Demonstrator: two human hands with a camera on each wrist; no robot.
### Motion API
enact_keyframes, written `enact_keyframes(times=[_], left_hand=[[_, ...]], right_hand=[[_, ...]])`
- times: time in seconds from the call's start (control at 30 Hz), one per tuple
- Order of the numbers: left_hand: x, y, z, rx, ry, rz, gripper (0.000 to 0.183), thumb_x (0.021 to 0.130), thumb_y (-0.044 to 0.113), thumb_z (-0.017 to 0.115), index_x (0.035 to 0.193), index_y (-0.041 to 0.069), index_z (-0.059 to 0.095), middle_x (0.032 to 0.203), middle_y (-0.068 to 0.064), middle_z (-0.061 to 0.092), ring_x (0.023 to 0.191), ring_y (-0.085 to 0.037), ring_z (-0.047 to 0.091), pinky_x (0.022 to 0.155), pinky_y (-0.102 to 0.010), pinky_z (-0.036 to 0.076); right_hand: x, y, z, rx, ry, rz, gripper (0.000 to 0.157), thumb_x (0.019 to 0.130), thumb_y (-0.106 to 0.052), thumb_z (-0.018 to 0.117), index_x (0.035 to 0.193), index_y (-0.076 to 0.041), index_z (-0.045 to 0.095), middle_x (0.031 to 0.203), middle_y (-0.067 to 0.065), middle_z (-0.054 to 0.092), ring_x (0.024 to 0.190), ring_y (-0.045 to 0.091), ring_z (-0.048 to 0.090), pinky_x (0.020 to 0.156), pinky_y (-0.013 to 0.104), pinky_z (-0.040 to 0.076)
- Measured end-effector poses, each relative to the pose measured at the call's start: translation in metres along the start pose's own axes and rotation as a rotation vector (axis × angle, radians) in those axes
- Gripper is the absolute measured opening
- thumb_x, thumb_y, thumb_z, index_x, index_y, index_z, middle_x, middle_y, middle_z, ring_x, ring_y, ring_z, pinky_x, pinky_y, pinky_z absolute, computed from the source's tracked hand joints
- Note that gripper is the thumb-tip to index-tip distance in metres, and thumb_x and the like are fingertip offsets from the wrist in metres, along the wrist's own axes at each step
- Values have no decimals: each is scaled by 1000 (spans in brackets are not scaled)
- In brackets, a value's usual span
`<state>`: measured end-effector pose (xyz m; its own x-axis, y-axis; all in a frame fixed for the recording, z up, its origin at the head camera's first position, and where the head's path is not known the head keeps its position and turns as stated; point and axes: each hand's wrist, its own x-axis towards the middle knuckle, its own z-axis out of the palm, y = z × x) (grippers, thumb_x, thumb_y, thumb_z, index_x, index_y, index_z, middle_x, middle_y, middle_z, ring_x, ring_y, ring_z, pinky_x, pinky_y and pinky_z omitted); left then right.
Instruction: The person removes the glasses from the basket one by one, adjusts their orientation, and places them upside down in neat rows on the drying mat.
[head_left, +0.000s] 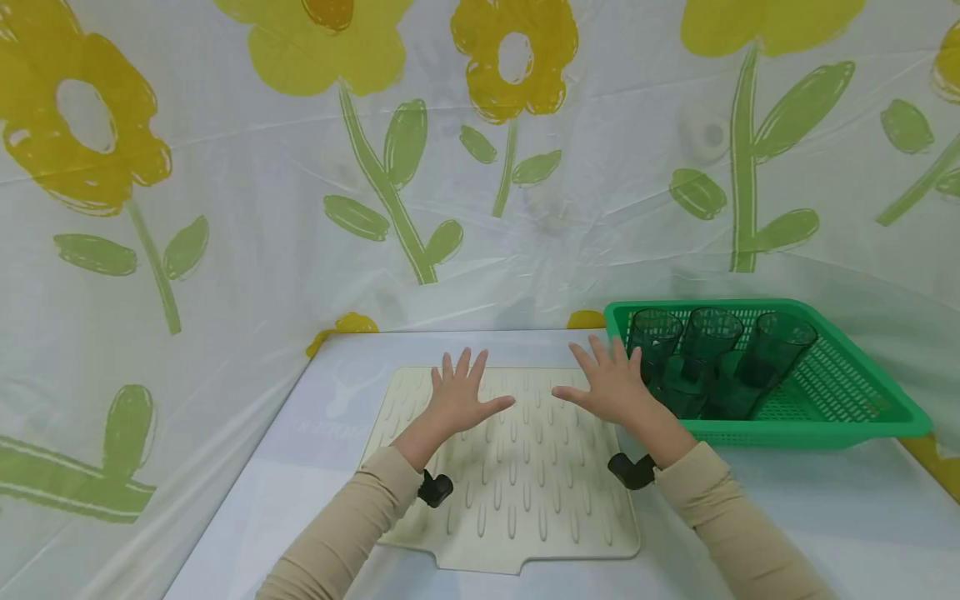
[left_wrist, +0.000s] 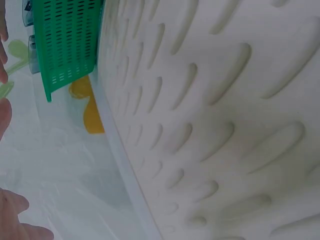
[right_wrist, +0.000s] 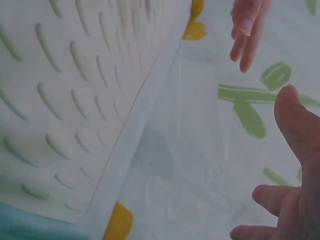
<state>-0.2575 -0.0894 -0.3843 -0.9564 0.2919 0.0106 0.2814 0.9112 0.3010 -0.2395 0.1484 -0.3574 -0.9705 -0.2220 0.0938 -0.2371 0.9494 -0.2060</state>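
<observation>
Both hands hover over a cream drying mat (head_left: 517, 500) with rows of raised oval ridges. The left hand (head_left: 459, 398) is above its upper left part, fingers spread and holding nothing. Over the mat's upper right corner, the right hand (head_left: 611, 390) also has its fingers spread, with nothing held. Its fingertips overlap the left edge of a green basket (head_left: 810, 433) in the head view. Inside that basket stand several dark tinted drinking glasses (head_left: 780, 342), grouped toward its left side. The right wrist view shows the right hand's thumb (right_wrist: 295, 120) and spread fingers.
A white table (head_left: 300, 467) carries the mat and the basket. Behind it hangs a white curtain (head_left: 262, 208) printed with yellow flowers and green leaves. Each wrist wears a small black camera (head_left: 630, 472) on a band. The basket's right half shows bare mesh.
</observation>
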Motion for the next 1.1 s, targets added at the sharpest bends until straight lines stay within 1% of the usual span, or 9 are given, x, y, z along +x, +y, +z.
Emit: enact_keyframes(times=[0.2,0.33,0.47,0.6,0.77,0.97,1.1], left_hand=[[0,4,-1,-26,21,40,88,83,59,52,148,13,14,151,-19,13,136,-47,5,106,-62,8],[0,6,-2,-38,22,64,88,83,59,53,148,13,16,151,-18,16,135,-47,9,106,-61,11],[1,8,0,-41,52,96,87,83,59,53,147,12,18,149,-17,21,134,-46,16,106,-60,15],[2,10,4,-80,93,137,85,84,57,54,146,11,20,148,-17,25,133,-44,21,106,-57,20],[1,13,11,-129,128,180,83,84,55,54,146,10,21,147,-17,26,133,-42,24,106,-54,23],[-4,21,14,-173,121,222,81,85,52,56,145,10,23,146,-16,29,133,-37,28,106,-50,26],[-8,28,14,-201,109,234,80,84,53,56,145,11,25,145,-14,32,132,-32,31,105,-48,29]], right_hand=[[-7,14,-16,-3,28,-24,80,84,-51,57,143,-5,28,145,29,18,130,56,8,99,71,6],[-11,24,-27,-9,23,-22,80,85,-51,55,143,-5,27,145,30,17,129,57,10,98,71,6],[-16,34,-36,-2,15,-18,80,86,-51,54,143,-3,25,145,30,17,128,57,11,98,71,6],[-20,47,-44,0,9,-5,83,86,-55,51,143,-2,24,144,31,16,127,57,12,97,72,8],[-25,66,-53,48,-21,26,89,85,-62,47,144,0,21,144,33,14,125,58,11,95,73,9],[-33,89,-63,43,-37,46,91,85,-63,44,143,3,19,140,38,14,121,62,14,92,74,12],[-37,103,-67,46,-47,67,92,86,-62,44,143,4,17,140,39,13,120,63,12,91,74,12]])
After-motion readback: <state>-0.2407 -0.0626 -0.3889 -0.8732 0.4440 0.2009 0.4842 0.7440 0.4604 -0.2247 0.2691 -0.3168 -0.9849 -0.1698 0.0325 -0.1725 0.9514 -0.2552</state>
